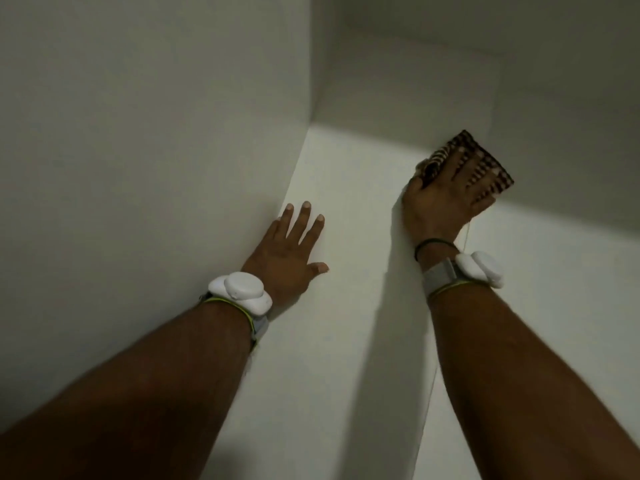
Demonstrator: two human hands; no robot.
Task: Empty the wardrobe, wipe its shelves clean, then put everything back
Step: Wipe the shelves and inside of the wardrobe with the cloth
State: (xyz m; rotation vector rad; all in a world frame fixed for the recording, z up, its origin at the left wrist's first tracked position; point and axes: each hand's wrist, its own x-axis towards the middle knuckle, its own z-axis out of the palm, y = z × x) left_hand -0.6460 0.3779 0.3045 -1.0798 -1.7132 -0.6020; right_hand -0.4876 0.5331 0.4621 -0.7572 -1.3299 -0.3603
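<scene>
The shelf [346,188] in front of you is a smooth, matt white panel, and so is the side wall [156,133]. Your cloth [465,142] looks woven and ribbed. The wrist devices [239,292] are smooth white plastic with a slight sheen. The right strap [440,275] is grey woven fabric.

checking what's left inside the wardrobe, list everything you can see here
cloth: one, brown and cream stripes, on the shelf by the back wall, under the right hand
shelf: one, white, partly lit, bare apart from the cloth and hands
side wall: one, white, left of the shelf
back wall: one, white, in shadow
wrist devices: two, white, one on each wrist
band: one, dark, right wrist
left hand: fingers straight, flat on the shelf beside the side wall
right hand: fingers spread, pressing the cloth
</scene>
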